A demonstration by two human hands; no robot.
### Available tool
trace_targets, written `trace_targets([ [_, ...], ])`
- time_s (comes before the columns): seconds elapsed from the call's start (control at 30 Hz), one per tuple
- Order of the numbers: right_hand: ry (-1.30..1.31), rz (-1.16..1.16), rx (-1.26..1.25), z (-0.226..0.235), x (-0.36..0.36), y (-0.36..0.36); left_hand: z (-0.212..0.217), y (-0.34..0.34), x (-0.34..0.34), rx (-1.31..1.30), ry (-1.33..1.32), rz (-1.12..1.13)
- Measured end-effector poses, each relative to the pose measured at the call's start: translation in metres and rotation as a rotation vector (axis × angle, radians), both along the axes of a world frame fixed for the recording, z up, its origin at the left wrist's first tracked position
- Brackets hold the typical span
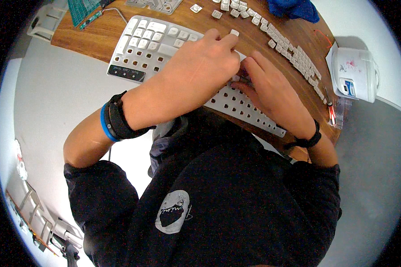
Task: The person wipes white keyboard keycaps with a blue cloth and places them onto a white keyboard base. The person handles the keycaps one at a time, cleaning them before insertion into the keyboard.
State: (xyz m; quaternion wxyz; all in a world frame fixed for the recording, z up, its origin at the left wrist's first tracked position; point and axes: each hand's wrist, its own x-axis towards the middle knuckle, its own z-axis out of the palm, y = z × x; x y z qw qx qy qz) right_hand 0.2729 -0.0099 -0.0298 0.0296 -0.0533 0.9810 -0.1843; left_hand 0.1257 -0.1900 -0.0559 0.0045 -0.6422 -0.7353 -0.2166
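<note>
Left hand: the left hand [200,66] lies knuckles-up over the middle of the keyboard, fingers curled together, and its fingertips pinch a small white keycap [234,32] just above the frame.
Right hand: the right hand [272,91] rests flat on the keyboard's right half, fingers stretched toward the left hand and close together; its fingertips are hidden under the left hand, so whether they grip anything cannot be told.
Keyboard: the white keyboard [165,49] is a hard plastic frame lying slanted across the table; most of its sockets are bare square holes in rows, while glossy rounded caps sit on the left end.
Loose keycaps: the loose keycaps [294,55] are small, squarish and pale grey-white, strung in a curved band along the table's far and right side.
Table: the wooden table [93,33] is brown with a smooth grain.
Wristbands: a black strap with a blue band [113,120] circles the left wrist; a thin black band [307,140] circles the right.
Cloth: a soft blue cloth [294,9] lies crumpled at the far edge.
Appliance: a white rounded appliance [354,73] stands right of the table.
</note>
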Motion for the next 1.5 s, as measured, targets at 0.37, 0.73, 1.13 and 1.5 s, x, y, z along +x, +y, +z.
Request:
trace_targets([
  [0.37, 0.067, 0.016, 0.197, -0.003, 0.005, -0.011, -0.001, 0.001, -0.002, 0.172, 0.047, -0.045],
  [0.73, 0.027, 0.008, 0.144, -0.003, 0.003, -0.011, 0.004, 0.002, -0.002, -0.008, -0.021, -0.012],
  [1.13, -0.058, -0.002, 0.1, 0.006, -0.007, -0.007, 0.006, 0.0, -0.005, -0.035, 0.001, -0.041],
  [1.5, 0.022, 0.134, 0.592, 0.005, -0.01, -0.027, 0.003, -0.004, -0.007, 0.057, 0.013, -0.053],
])
